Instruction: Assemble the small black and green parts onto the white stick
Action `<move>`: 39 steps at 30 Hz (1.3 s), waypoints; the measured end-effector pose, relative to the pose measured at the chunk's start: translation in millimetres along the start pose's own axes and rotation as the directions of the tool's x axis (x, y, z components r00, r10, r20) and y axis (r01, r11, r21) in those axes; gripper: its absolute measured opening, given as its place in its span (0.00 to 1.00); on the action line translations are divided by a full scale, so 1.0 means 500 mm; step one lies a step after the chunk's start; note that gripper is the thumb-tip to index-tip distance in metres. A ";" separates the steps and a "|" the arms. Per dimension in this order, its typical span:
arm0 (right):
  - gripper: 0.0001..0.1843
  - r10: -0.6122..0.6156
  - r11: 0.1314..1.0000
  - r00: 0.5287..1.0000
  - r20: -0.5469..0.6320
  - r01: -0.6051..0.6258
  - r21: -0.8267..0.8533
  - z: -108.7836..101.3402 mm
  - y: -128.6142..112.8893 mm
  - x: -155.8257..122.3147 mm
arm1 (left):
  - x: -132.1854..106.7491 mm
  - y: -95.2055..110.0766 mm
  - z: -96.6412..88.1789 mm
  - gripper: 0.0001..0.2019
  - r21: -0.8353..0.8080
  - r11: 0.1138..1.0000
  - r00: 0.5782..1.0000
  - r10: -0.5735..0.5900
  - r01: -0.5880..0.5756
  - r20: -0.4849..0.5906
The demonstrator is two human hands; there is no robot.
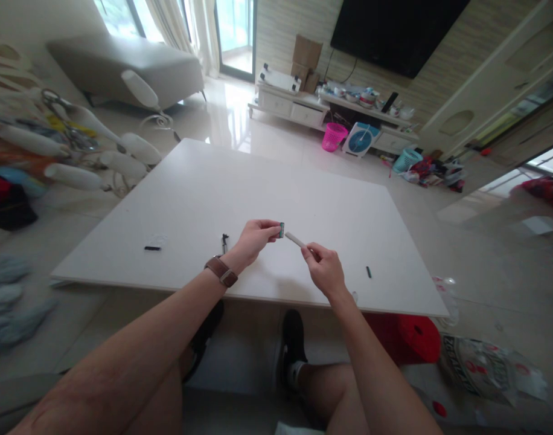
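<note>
Between the fingertips of my left hand (258,237) is a small flat dark-green piece with light markings, like a little circuit board (282,230). My right hand (322,266) pinches a slim light-grey bar (294,239), tilted so its far end points at the green piece. A narrow gap separates the two. Both hands are above the white table (267,181). Left of my left wrist lies a small black tool-like object (224,243), partly hidden by the hand. A short dark stick (369,272) rests to the right of my right hand.
A black strip (152,248) lies near clear bits on the table's left. White lamp-like arms (122,151) stand by the left edge. Below the right front edge are a red roll (419,339) and a printed bag (480,365). A pink basket (334,136) stands beyond the table.
</note>
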State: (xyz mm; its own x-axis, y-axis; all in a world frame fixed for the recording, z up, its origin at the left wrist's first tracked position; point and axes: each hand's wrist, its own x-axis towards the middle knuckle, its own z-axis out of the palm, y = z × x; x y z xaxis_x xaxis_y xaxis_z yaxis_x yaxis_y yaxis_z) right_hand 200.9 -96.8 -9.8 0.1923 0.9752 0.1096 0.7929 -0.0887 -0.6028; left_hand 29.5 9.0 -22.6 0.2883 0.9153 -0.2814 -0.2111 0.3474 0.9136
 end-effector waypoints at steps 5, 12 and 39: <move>0.18 -0.006 0.999 1.000 0.012 0.006 -0.036 0.003 0.000 0.000 | -0.008 0.002 0.006 0.09 0.038 0.999 0.999 0.014 -0.016 0.033; 0.18 0.033 0.993 0.999 -0.020 -0.035 -0.113 0.008 0.007 0.006 | -0.021 -0.005 0.011 0.07 0.138 0.990 0.995 0.018 -0.031 0.096; 0.18 -0.002 0.998 1.000 -0.032 0.004 0.065 -0.002 0.013 0.001 | -0.002 -0.001 0.003 0.08 0.030 0.999 1.000 0.020 -0.019 -0.006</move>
State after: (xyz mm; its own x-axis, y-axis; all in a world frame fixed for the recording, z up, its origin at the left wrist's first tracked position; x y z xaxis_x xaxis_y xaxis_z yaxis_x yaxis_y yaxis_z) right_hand 206.7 -97.2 -12.6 0.2090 0.9685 0.1355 0.7544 -0.0715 -0.6525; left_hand 30.7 7.7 -22.4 0.2789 0.9230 -0.2651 -0.1885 0.3233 0.9273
